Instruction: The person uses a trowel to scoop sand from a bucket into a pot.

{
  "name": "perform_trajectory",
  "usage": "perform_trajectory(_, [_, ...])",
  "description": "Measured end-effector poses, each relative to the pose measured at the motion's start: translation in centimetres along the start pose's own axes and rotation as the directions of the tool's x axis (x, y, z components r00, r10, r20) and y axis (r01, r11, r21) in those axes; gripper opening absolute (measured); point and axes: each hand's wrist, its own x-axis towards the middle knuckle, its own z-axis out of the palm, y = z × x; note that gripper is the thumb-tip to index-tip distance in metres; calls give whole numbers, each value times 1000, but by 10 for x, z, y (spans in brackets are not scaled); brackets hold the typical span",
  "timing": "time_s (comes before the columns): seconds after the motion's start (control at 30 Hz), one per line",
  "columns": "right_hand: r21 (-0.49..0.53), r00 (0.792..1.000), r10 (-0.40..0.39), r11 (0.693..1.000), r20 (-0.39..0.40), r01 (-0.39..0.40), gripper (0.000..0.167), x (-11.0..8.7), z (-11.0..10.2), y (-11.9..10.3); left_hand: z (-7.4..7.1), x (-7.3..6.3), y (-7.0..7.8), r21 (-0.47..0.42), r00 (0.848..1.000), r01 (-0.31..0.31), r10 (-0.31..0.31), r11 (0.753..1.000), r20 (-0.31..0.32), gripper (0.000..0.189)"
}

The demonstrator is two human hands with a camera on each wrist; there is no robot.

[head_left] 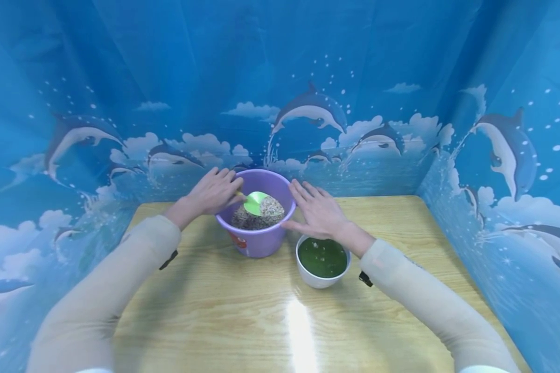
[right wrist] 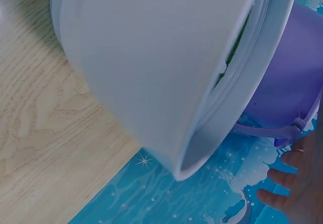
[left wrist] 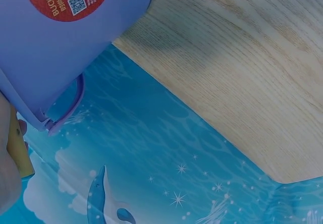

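Note:
A purple bucket [head_left: 261, 245] stands on the table, with grainy, speckled gravel or soil [head_left: 243, 219] inside. My left hand [head_left: 216, 190] grips the yellow handle [left wrist: 19, 153] of a small trowel at the bucket's left rim. Its bright green blade [head_left: 253, 203] is inside the bucket's mouth and carries a heap of the grains. At the right rim, my right hand [head_left: 318, 211] rests with fingers extended; the right wrist view shows those fingers spread near the bucket's handle joint. Below that hand stands a white bowl [head_left: 315, 281] with a dark green inside.
The wooden table [head_left: 205, 316] runs back to a blue dolphin-print curtain [head_left: 280, 93] that encloses the back and both sides. A bright light reflection lies on the tabletop in front of the bowl. The bucket has a purple carrying handle [left wrist: 75, 105].

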Motion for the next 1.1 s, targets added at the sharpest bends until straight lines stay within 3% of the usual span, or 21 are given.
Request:
perform_trajectory(0.57, [38, 1000, 9, 999, -15, -8, 102, -31, 9, 22, -14, -8, -2, 0, 1000, 20, -20, 1000, -12, 37])
perform_trajectory(1.1, [55, 996, -22, 998, -92, 27, 102, -75, 26, 33, -25, -5, 15, -35, 1000, -10, 9, 999, -19, 39])
